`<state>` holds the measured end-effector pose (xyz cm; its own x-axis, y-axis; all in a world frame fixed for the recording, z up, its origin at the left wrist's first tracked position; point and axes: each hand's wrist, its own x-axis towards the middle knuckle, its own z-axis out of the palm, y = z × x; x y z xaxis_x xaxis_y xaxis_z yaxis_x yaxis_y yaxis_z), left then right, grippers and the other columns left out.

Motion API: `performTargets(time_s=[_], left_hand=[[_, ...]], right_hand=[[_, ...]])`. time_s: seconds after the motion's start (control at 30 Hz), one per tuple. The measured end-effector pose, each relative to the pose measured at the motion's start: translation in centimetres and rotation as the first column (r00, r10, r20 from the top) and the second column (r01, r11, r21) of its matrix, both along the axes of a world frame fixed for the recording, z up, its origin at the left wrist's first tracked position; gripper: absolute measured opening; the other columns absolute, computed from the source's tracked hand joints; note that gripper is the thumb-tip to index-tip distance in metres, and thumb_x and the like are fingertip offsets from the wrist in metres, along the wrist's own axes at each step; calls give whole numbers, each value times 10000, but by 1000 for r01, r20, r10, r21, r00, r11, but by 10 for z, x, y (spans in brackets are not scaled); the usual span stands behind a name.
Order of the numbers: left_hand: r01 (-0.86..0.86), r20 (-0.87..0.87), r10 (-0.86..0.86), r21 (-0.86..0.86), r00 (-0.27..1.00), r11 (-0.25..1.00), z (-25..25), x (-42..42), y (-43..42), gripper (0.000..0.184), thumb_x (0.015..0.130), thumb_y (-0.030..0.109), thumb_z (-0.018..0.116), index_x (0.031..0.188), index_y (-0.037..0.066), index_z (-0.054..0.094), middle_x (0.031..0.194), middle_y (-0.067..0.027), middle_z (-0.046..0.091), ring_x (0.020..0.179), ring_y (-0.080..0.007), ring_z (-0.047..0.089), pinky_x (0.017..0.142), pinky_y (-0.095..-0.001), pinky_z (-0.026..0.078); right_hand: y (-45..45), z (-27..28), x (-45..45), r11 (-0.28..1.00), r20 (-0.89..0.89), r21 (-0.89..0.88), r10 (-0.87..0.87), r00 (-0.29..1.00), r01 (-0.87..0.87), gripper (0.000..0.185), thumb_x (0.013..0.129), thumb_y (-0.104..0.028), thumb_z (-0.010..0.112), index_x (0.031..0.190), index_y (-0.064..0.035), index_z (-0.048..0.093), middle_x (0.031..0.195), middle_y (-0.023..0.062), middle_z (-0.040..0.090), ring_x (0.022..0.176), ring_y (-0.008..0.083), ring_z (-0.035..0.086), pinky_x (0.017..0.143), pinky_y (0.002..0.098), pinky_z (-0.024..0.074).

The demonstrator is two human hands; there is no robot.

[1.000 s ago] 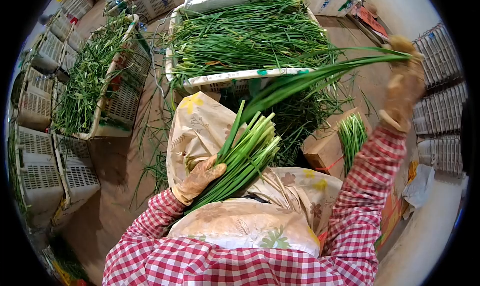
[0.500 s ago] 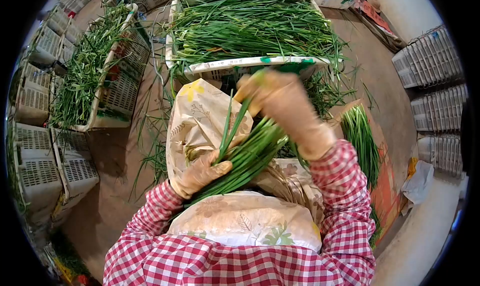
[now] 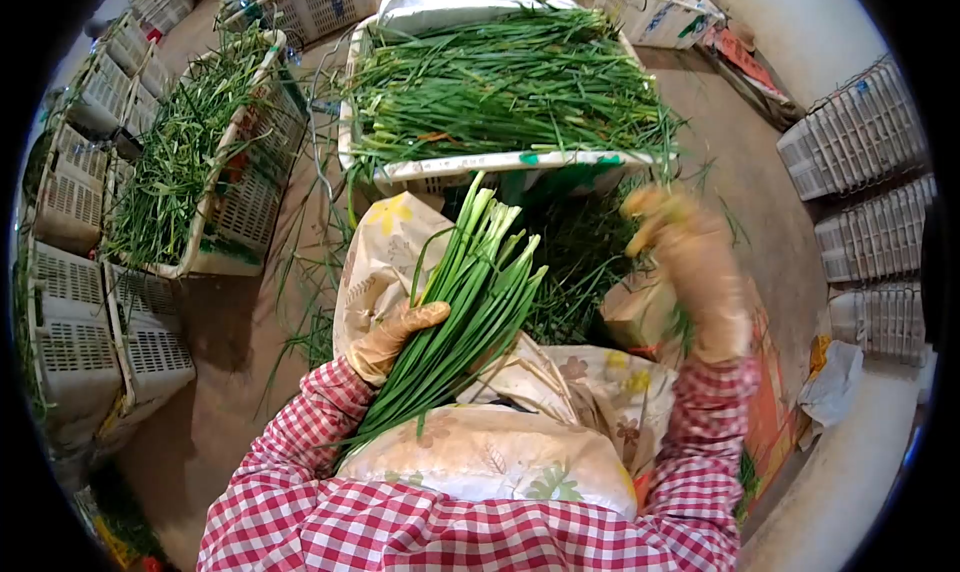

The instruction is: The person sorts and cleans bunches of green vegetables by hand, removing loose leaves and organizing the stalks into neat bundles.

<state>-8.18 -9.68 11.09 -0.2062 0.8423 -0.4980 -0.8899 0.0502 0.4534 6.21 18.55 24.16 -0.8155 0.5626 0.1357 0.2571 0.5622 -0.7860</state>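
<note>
A bunch of garlic chives (image 3: 465, 307) rests in my gloved left hand (image 3: 393, 340), with the pale cut ends pointing up and away from me. My thumb lies across the stalks, and the other fingers are hidden beneath them. The green tips trail down over my patterned apron (image 3: 480, 452). Off to the right, my gloved right hand (image 3: 690, 267) is apart from the bunch and smeared by motion, so its fingers do not show clearly. Ahead of both hands, a white crate (image 3: 520, 162) is heaped with more chives (image 3: 500, 82).
At the left, another crate (image 3: 235, 182) holds loose, tangled greens (image 3: 180, 162). Crates stand stacked along the left (image 3: 75, 322) and right (image 3: 860, 132) sides. Stray leaves (image 3: 570, 292) lie on the floor below the front crate. A plastic bag (image 3: 832, 382) sits by the right wall.
My right hand has moved away from the bunch to the right. The chives in my left hand have tipped more upright, and the view has shifted slightly.
</note>
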Motion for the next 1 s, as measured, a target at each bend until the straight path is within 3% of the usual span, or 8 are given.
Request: performTargets(time_s=[0.1,0.27,0.43,0.5,0.6,0.83,0.9,1.0], left_hand=[[-11,-45,12,28,999,1000,21,3,6,419,869,211,667,1229,40,536,1012,-51,658,833,-144,663,722,-264,581],[129,-457,-126,-26,880,991,19,17,27,594,836,254,718,1317,14,464,1179,-56,589,1032,-120,568,881,-238,466],[225,-734,-152,2,662,974,10,32,33,962,838,353,710,1471,-27,92,1399,-155,388,1200,-176,431,1028,-283,332],[232,-589,-254,-114,767,966,32,4,29,923,854,375,686,1476,0,118,1356,-144,449,1147,-160,468,966,-251,383],[255,-411,-182,132,893,958,-5,-9,29,913,821,504,661,1454,6,230,1354,-122,470,1163,-175,501,973,-293,415],[388,116,-489,463,865,797,-65,5,4,927,758,503,724,1413,-11,317,1393,-125,443,1238,-208,475,1062,-339,363],[452,38,-477,267,878,851,-32,8,1,812,807,398,714,1406,-2,337,1378,-125,459,1220,-205,491,1047,-336,382],[311,168,-324,99,931,945,-21,14,-7,570,867,277,665,1316,-3,455,1214,-130,589,1042,-196,617,902,-317,512]], right_hand=[[4,-72,13,871,466,-462,76,881,169,200,916,-202,573,990,-37,658,723,20,648,514,62,479,504,196,393],[-43,-145,-1,515,301,-857,458,836,26,251,874,-114,564,1101,-30,629,910,70,678,525,67,516,479,194,407],[-48,-169,8,790,-71,-285,547,834,-543,447,930,-101,478,1371,-51,428,1366,164,453,1259,258,447,1033,358,399],[-48,-174,10,721,-183,-463,492,851,-516,432,942,-140,463,1364,-52,433,1372,159,448,1249,255,458,1034,354,405],[-53,-184,15,187,-373,-893,202,906,-410,419,961,-200,441,1353,-53,442,1382,152,441,1233,251,473,1034,349,414],[-43,-179,35,-337,-327,-860,-212,921,-383,403,982,-290,446,1294,-41,504,1254,131,564,1074,219,590,922,326,505],[-21,-136,9,327,-132,-935,30,991,-134,309,964,-236,491,1180,-43,600,1042,92,665,771,126,630,638,250,524],[0,-79,47,671,-53,-724,-285,957,160,218,952,-189,522,1029,-38,658,893,43,693,497,18,468,416,163,322]])
